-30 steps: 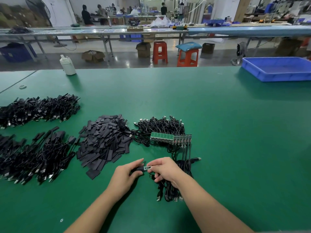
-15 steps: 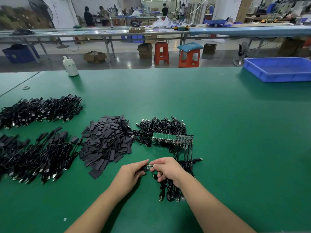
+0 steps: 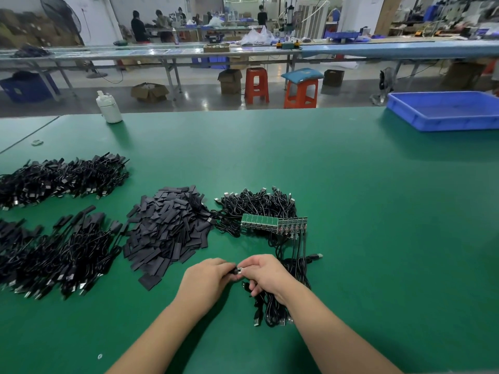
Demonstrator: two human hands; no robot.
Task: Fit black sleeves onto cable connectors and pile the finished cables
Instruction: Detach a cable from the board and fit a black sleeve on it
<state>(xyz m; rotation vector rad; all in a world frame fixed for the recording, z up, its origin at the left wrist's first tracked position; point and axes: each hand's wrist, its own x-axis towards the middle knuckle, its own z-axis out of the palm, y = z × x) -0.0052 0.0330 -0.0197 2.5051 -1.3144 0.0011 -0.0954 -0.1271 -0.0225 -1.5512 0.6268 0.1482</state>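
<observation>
Above the green table (image 3: 351,211), the left hand (image 3: 206,282) pinches a small black sleeve (image 3: 234,271) against the silver-tipped cable connector (image 3: 241,270) pinched by the right hand (image 3: 266,275), near the heap of flat black sleeves (image 3: 168,233).

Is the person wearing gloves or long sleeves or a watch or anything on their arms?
No. The left hand and the right hand are both bare, with no gloves on. Both forearms are bare too, as far as the picture shows them: no sleeves, no watch, no bracelet. No rings show on the fingers that can be seen. The upper arms are out of the picture.
</observation>
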